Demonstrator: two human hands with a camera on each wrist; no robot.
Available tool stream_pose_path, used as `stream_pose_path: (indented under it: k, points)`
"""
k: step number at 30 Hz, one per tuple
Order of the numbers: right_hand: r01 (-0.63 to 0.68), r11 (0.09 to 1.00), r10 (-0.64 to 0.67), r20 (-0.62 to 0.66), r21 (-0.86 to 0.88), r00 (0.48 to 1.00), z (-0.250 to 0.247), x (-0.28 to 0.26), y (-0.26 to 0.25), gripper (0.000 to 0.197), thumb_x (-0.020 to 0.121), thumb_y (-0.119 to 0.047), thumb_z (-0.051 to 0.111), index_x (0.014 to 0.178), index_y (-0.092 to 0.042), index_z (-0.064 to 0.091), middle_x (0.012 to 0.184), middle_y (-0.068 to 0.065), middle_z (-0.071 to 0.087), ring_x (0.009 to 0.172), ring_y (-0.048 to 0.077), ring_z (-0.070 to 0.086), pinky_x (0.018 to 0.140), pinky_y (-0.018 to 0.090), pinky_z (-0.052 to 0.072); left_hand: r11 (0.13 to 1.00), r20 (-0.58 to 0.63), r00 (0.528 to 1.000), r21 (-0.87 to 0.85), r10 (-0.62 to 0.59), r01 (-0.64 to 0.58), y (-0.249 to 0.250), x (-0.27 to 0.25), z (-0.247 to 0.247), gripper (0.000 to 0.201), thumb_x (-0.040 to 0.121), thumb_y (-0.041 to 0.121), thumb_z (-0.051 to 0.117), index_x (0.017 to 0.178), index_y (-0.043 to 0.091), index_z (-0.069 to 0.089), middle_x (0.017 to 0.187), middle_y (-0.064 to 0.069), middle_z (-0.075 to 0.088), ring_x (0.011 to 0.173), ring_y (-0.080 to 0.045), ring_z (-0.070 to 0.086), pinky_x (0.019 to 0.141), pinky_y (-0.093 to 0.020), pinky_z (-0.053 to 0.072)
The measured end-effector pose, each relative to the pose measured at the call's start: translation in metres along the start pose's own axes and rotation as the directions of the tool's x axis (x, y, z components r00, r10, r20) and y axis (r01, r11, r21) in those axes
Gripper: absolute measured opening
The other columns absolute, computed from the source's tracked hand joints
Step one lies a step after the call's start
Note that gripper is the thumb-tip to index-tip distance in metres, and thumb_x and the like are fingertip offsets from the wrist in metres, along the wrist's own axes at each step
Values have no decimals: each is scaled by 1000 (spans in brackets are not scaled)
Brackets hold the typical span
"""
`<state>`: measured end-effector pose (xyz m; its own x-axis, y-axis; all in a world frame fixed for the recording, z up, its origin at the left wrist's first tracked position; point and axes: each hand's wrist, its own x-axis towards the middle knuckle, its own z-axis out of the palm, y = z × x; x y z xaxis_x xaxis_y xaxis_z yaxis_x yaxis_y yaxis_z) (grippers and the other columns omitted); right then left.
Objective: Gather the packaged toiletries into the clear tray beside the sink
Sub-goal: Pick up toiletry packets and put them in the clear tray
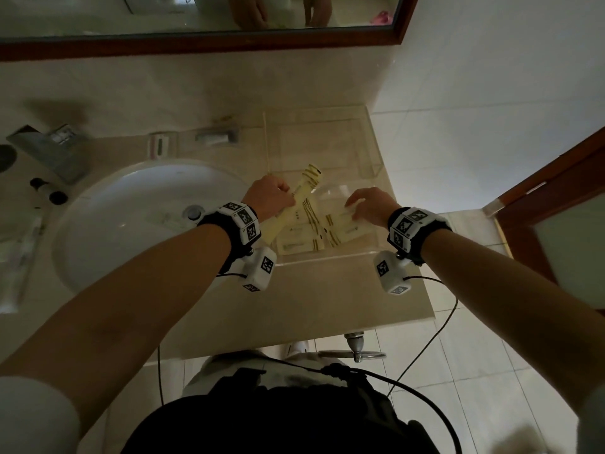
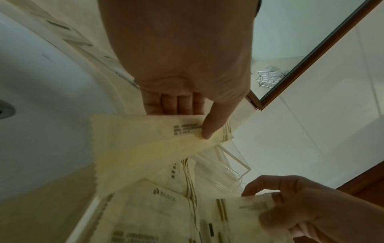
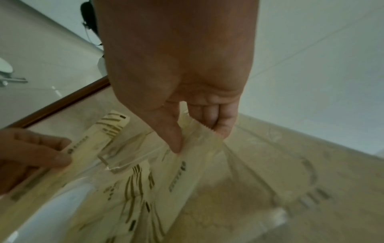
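Note:
A clear tray (image 1: 371, 139) stands on the counter right of the sink, with several cream packets (image 1: 301, 244) lying in its near end. My left hand (image 1: 271, 194) grips a long cream packet (image 1: 306, 185) tilted over the tray's left side; thumb and fingers pinch it (image 2: 145, 144). My right hand (image 1: 370, 204) pinches a smaller cream packet (image 1: 347, 222) low over the tray's near right part. In the right wrist view that packet (image 3: 199, 152) hangs between thumb and fingers (image 3: 223, 129), with the tray's clear corner (image 3: 116, 164) beside it.
The white sink (image 1: 131, 217) lies left of the tray, with a faucet (image 1: 49, 149) and small dark-capped bottles (image 1: 49, 191) beyond it. A soap dish (image 1: 216, 137) and a small packet (image 1: 160, 145) sit by the wall. A door (image 1: 556, 208) stands at right.

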<state>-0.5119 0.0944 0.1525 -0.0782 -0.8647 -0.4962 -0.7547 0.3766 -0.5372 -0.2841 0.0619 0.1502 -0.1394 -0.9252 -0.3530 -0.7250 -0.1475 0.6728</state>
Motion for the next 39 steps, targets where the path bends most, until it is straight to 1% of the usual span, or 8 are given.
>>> stream_pose_path:
  k: [4, 7, 17, 24, 29, 33, 36, 39]
  points:
    - [-3, 986, 6, 16, -167, 1000, 1, 0, 7, 30, 84, -6, 57, 92, -33, 64, 123, 3, 60, 95, 17, 54, 80, 26, 45, 1000, 6, 1000, 0, 6, -6, 6, 4, 6, 17, 79, 16, 70, 72, 18, 55, 68, 5, 57, 57, -6, 51, 51, -18, 36]
    - [9, 978, 1, 46, -208, 999, 5, 1, 6, 31, 83, -5, 59, 91, -35, 63, 122, 3, 61, 103, 21, 58, 86, 28, 48, 1000, 10, 1000, -12, 14, -14, 8, 6, 8, 11, 79, 15, 70, 79, 14, 59, 72, 2, 59, 58, -7, 52, 48, -15, 39]
    - [36, 923, 5, 106, -382, 994, 9, 1, 2, 37, 85, -9, 66, 122, -12, 63, 127, 9, 58, 115, 28, 56, 96, 33, 47, 1000, 32, 999, -22, 12, -11, 7, 13, 10, 13, 80, 15, 70, 90, 8, 65, 78, -4, 62, 59, -8, 53, 45, -11, 41]
    - [19, 891, 34, 109, -453, 993, 7, 3, -2, 34, 87, -20, 65, 118, -8, 63, 122, 12, 61, 111, 31, 58, 95, 37, 49, 1000, 76, 997, -19, 12, -10, 8, 14, 11, 10, 82, 10, 65, 92, 11, 64, 82, -6, 63, 61, -8, 53, 48, -13, 41]
    - [25, 924, -6, 51, -381, 999, 3, 10, 3, 43, 82, -26, 71, 122, -15, 59, 120, 7, 61, 109, 26, 58, 88, 32, 46, 999, 132, 991, -22, 31, -28, 9, 14, 14, 21, 81, 4, 60, 100, 6, 69, 86, -9, 65, 62, -10, 55, 43, -8, 43]
    - [73, 997, -73, 39, 1, 997, 1, 13, 4, 62, 80, -14, 70, 135, -25, 42, 119, 3, 57, 103, 21, 54, 80, 28, 42, 999, 202, 978, 7, 39, -42, 11, 12, 20, 28, 80, 7, 66, 108, 9, 69, 79, -1, 66, 73, -15, 61, 62, -17, 47]
    - [130, 983, -140, 72, 129, 988, 2, 12, 0, 46, 84, -14, 67, 128, -24, 53, 110, 2, 58, 98, 18, 55, 81, 27, 40, 992, 288, 956, 87, 61, -89, 13, 10, 24, 30, 80, 13, 67, 110, 15, 71, 89, -5, 71, 78, -16, 63, 71, -24, 49]
    - [165, 986, -166, 96, 10, 982, 6, 9, -2, 21, 89, -24, 64, 109, -17, 69, 97, -1, 60, 92, 15, 56, 79, 24, 38, 984, 350, 934, 129, 71, -123, 15, 6, 28, 31, 83, 15, 67, 113, 17, 69, 96, -5, 68, 77, -13, 59, 67, -22, 45]
